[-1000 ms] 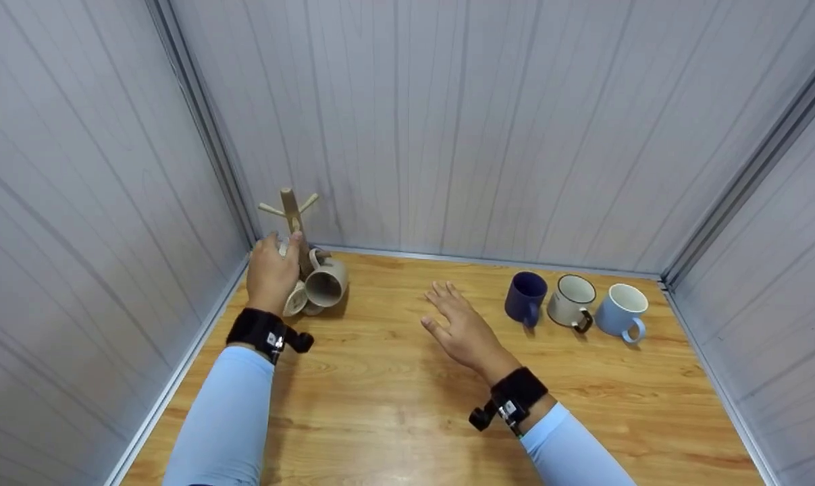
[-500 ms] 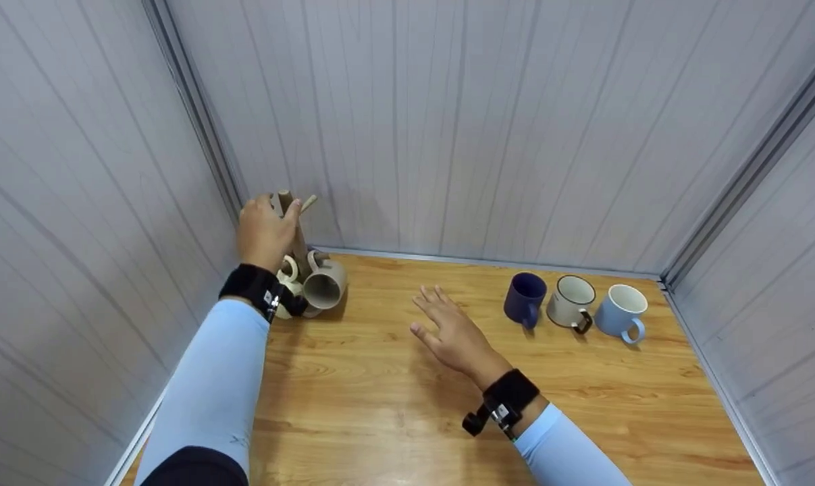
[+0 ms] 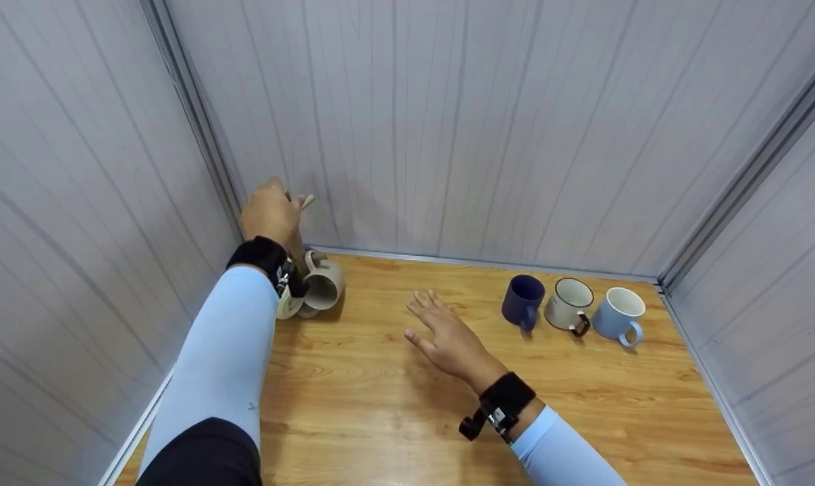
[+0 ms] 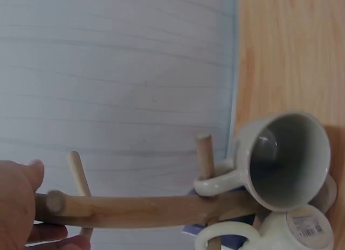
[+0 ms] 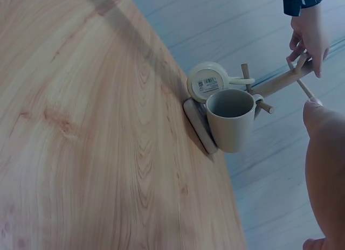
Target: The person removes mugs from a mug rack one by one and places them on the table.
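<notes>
Wooden mug stand (image 4: 151, 211) at left of frame, mostly hidden behind left hand (image 3: 270, 212) in head view; fingers curl round its top. Right hand (image 3: 451, 341) near centre, fingers straight. Dark blue thing (image 4: 232, 241) behind stand unclear.

Left hand (image 3: 270, 212), right hand (image 3: 453, 343): two
Wristbands (image 3: 508, 393): two
Mug rack (image 4: 145, 211): one, at left hand
Hanging mugs (image 4: 294, 158): two visible, below left hand
Standing mugs (image 3: 567, 305): three, right of right hand
</notes>
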The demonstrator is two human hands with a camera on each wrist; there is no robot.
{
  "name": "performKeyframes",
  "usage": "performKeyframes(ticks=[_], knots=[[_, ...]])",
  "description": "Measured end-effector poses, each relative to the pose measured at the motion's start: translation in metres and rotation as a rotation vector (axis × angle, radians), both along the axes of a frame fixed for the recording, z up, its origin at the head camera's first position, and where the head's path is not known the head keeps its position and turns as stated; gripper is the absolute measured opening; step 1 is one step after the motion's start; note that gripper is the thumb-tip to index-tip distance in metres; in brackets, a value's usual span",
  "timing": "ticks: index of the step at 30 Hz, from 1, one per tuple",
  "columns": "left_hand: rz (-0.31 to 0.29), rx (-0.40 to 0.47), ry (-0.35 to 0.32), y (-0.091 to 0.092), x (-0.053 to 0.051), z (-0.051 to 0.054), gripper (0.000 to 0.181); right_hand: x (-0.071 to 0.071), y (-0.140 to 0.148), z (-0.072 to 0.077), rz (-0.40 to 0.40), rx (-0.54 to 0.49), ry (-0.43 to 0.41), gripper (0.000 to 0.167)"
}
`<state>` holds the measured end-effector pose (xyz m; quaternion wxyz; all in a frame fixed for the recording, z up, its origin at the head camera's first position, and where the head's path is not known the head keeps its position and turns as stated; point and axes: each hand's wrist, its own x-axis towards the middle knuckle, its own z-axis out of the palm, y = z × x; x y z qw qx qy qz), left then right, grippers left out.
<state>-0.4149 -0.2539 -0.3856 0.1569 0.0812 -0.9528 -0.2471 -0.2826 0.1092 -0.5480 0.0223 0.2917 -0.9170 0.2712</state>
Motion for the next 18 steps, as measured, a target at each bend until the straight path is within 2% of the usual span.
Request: performKeyframes(ticks=[5,9,12,18], knots=[[0.042,0.041,0.002,0.0004,-0.0049,0.0009,0.042,-0.0008,-0.0009,0.0001,0.024,0.013,0.027,0.070],[0.078,0.102,0.050,0.0005,-0.0040,-0.0007,0.042,0.0008,-0.0012,0.0007,0.039,0.022,0.018,0.070],[0.080,0.117,0.079,0.0004,-0.0017,-0.0007,0.040,0.0020,-0.0011,0.0009,0.043,0.024,0.002,0.069],[0.076,0.100,0.040,-0.0037,0.0010,0.0027,0.036,0.0026,-0.0030,0.0006,0.040,0.011,-0.011,0.069]])
